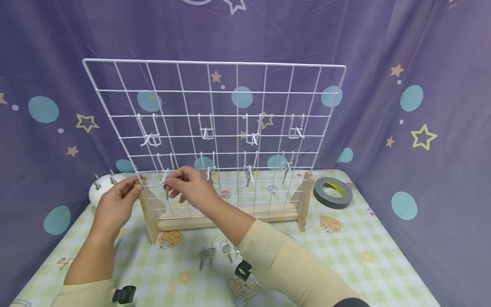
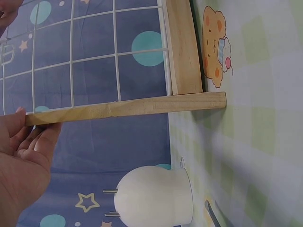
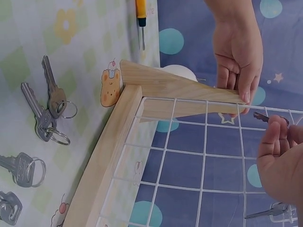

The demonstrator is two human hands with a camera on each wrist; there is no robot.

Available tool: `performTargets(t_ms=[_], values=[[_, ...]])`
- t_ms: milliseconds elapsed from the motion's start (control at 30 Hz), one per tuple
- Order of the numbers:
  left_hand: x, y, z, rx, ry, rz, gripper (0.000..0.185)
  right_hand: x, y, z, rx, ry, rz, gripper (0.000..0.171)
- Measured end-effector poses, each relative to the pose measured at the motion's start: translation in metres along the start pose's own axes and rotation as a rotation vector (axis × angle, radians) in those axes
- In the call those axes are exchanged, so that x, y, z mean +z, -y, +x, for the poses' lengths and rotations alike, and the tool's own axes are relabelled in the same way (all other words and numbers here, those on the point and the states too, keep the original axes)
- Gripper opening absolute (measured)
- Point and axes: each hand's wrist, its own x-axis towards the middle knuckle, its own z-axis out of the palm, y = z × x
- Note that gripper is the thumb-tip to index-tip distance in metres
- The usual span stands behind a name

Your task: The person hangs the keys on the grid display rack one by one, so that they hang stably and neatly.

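Note:
My right hand pinches a small key by its upper end, right at the lower-left white hook of a wire grid rack. The key's blade points down in the head view. My left hand grips the top of the rack's left wooden support, thumb on one side and fingers on the other. Other keys hang from the lower hooks to the right. Several loose keys with rings lie on the checked tablecloth in front of the rack.
A grey tape roll lies right of the rack. Behind the left support stands a white rounded object with metal pins. A screwdriver with an orange handle lies on the left. Upper hooks bear no keys. Purple curtain surrounds the table.

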Motion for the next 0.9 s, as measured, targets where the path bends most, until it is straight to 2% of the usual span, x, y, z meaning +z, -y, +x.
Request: performTargets(t_ms=[333, 700, 900], values=[[0.0, 0.0, 0.0, 0.002, -0.001, 0.002, 0.059, -0.001, -0.004, 0.01, -0.029, -0.058, -0.024, 0.008], [0.001, -0.001, 0.0, -0.019, 0.004, -0.002, 0.059, 0.0, -0.003, 0.012, -0.005, -0.08, -0.039, 0.006], [0.001, -0.001, 0.0, -0.02, -0.002, 0.008, 0.058, -0.002, -0.005, 0.008, -0.017, -0.048, -0.084, 0.011]])
